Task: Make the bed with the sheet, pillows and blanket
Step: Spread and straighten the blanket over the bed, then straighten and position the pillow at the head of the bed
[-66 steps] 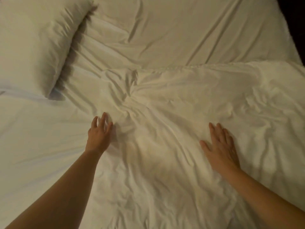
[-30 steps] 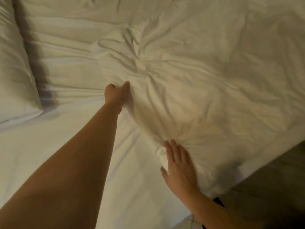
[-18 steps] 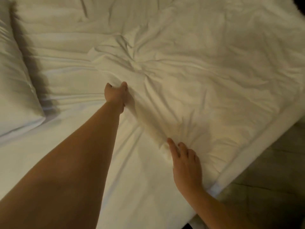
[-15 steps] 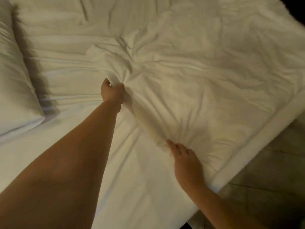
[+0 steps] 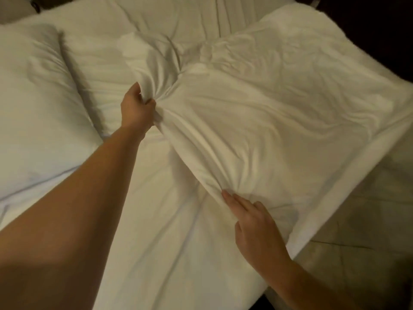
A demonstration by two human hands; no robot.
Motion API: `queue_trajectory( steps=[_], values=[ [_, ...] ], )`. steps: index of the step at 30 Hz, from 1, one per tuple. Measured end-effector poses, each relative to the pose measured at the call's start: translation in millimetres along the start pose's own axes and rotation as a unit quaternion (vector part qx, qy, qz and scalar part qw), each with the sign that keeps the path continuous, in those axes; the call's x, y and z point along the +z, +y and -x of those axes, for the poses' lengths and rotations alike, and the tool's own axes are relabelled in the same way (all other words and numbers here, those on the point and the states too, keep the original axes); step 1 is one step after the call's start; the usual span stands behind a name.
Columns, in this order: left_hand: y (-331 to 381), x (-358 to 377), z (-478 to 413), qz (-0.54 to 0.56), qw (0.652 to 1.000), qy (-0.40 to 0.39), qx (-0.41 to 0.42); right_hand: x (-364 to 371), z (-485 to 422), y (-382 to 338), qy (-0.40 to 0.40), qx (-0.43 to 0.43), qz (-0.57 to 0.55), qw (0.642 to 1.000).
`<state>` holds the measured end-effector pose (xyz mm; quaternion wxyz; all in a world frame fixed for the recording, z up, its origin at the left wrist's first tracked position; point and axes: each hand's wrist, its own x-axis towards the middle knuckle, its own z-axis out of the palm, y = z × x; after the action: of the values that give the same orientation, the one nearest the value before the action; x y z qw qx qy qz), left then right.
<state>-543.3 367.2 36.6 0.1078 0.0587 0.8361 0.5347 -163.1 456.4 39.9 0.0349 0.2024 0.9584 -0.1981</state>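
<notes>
A thick white blanket [image 5: 279, 121] lies crumpled over the right half of the bed, its left edge lifted off the white sheet [image 5: 169, 247]. My left hand [image 5: 137, 108] grips a bunch of that edge near the bed's middle. Lower down, my right hand [image 5: 254, 227] holds the same edge, fingers on top and the thumb hidden under the fabric. A white pillow [image 5: 38, 113] rests at the left on the sheet.
The blanket's hemmed border [image 5: 348, 182] hangs over the bed's right side. Beyond it is a dim tiled floor [image 5: 362, 242]. The far right top corner is dark.
Both hands went from lying flat on the blanket to gripping its left edge. That edge has risen off the sheet and my left hand has lifted it higher.
</notes>
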Motion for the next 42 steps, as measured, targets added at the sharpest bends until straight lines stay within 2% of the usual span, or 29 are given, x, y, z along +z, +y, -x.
queue_trajectory(
  steps=[4, 10, 14, 20, 28, 33, 38, 40, 42],
  values=[
    [-7, -80, 4, -0.045, 0.998, 0.026, 0.034, 21, 24, -84, -0.003, -0.029, -0.045, 0.999],
    [-61, -228, 42, -0.114, 0.992, 0.047, -0.014, 74, 76, -224, -0.073, -0.095, -0.09, 0.989],
    [-121, -292, 71, -0.157, 0.983, 0.06, -0.071, 116, 104, -277, -0.155, -0.105, -0.066, 0.98],
    [-152, -291, 89, -0.149, 0.987, 0.05, -0.031, 156, 109, -279, -0.178, -0.116, 0.0, 0.977],
    [-157, -294, 93, -0.135, 0.989, 0.057, -0.015, 165, 112, -283, -0.16, -0.109, 0.002, 0.981],
    [-160, -301, 96, -0.156, 0.986, 0.053, -0.033, 174, 106, -276, -0.155, -0.122, 0.006, 0.98],
    [-174, -327, 99, -0.057, 0.989, 0.082, -0.11, 184, 83, -273, -0.22, -0.151, -0.034, 0.963],
    [-183, -345, 100, -0.124, 0.98, 0.122, -0.095, 185, 63, -276, -0.254, -0.162, -0.044, 0.952],
    [-196, -363, 99, -0.18, 0.968, 0.147, -0.089, 183, 37, -280, -0.25, -0.178, -0.059, 0.95]
  ],
)
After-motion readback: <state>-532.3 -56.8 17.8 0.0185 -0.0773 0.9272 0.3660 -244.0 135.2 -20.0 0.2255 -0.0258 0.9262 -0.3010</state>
